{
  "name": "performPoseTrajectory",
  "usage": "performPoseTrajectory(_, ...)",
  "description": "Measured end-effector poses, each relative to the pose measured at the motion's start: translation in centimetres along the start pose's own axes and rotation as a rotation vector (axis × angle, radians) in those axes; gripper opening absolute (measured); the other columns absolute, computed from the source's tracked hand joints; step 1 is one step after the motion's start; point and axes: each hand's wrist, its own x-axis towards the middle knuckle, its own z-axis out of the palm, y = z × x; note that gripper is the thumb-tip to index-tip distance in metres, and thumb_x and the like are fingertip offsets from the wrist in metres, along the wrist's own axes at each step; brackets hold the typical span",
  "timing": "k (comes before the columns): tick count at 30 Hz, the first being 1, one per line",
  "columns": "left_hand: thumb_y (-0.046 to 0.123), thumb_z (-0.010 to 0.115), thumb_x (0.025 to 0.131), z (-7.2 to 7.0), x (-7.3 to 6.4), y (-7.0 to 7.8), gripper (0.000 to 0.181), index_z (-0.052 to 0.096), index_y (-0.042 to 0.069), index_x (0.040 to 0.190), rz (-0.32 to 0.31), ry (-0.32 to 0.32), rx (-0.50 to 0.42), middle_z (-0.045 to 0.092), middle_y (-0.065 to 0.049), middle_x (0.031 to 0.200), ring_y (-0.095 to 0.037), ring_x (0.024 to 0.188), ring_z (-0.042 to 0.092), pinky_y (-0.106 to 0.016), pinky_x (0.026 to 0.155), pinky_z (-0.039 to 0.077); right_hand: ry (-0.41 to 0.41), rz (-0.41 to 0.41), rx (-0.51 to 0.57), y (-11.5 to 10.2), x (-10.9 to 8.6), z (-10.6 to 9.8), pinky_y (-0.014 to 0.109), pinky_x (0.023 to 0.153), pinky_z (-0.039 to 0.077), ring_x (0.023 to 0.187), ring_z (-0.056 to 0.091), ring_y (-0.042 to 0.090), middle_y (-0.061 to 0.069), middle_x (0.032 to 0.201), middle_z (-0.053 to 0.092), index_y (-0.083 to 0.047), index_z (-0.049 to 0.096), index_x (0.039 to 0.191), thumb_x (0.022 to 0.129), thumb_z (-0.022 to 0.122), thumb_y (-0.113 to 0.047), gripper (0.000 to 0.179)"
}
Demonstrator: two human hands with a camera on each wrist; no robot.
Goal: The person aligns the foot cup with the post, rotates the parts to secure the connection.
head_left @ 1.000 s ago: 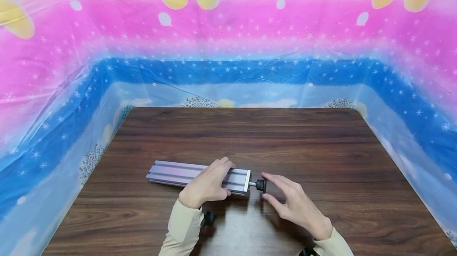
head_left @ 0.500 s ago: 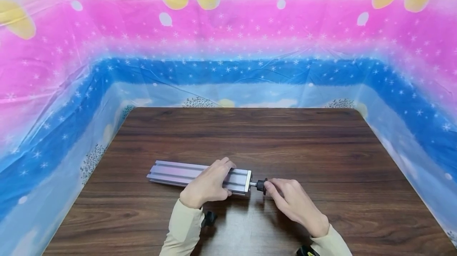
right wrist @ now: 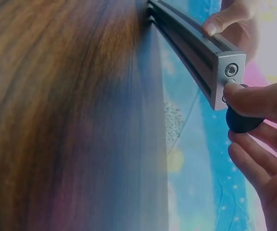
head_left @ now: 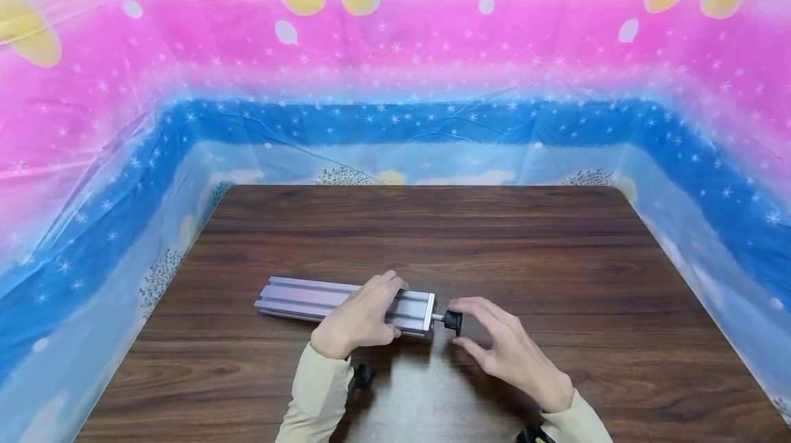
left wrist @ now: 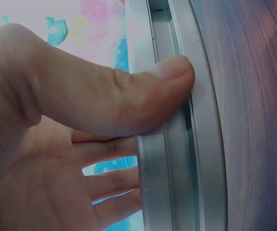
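A silver aluminium profile (head_left: 303, 297) with long slots lies across the wooden table. My left hand (head_left: 358, 316) grips it near its right end; in the left wrist view the thumb (left wrist: 162, 91) presses along a slot while the other fingers reach behind. From the end plate (right wrist: 220, 98) a short metal stud sticks out, carrying a black levelling foot (head_left: 454, 321). My right hand (head_left: 519, 354) has its thumb and fingers curved round the rim of this foot. In the right wrist view the thumb covers part of the foot (right wrist: 244, 124), with the fingertips at its far edge.
The dark wood table (head_left: 432, 230) has rounded far corners. A printed pink and blue cloth (head_left: 402, 120) hangs around its back and sides. Black wrist gear (head_left: 362, 378) shows beside the left sleeve (head_left: 315, 395).
My right thumb and fingers closed on the levelling foot half a second ago, then spread wider around its rim. The left hand and the profile hold still.
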Motion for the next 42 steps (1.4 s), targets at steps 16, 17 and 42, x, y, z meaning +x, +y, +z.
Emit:
performPoseTrajectory(16, 0.005, 0.081, 0.068, -0.14, 0.09, 0.11, 0.057, 0.061, 0.000, 0.121, -0.014, -0.015, -0.010, 0.061, -0.007, 0.112, -0.024, 0.098, 0.055, -0.038, 0.085, 0.048, -0.051, 0.259, -0.097, -0.24, -0.07, 0.27, 0.025, 0.072, 0.057, 0.082, 0.069, 0.001, -0.008, 0.091, 0.074, -0.012, 0.072, 0.103, 0.098, 0.065, -0.019, 0.012)
performPoseTrajectory(17, 0.005, 0.081, 0.068, -0.15, 0.10, 0.13, 0.057, 0.061, 0.000, 0.121, -0.014, -0.015, -0.010, 0.061, -0.007, 0.112, -0.024, 0.098, 0.055, -0.038, 0.085, 0.048, -0.057, 0.278, -0.103, -0.25, -0.01, 0.29, 0.022, 0.067, 0.055, 0.075, 0.064, -0.003, -0.012, 0.083, 0.070, -0.015, 0.071, 0.097, 0.099, 0.063, -0.020, 0.010)
performPoseTrajectory(42, 0.004, 0.081, 0.068, -0.40, 0.22, 0.28, 0.055, 0.062, -0.001, 0.119, -0.006, -0.009, -0.012, 0.059, -0.006, 0.104, -0.021, 0.091, 0.050, -0.035, 0.080, 0.046, 0.022, 0.052, -0.090, 0.22, -0.14, -0.45, 0.026, 0.094, 0.053, 0.104, 0.070, 0.020, 0.006, 0.116, 0.073, -0.003, 0.066, 0.129, 0.081, 0.083, -0.015, 0.052)
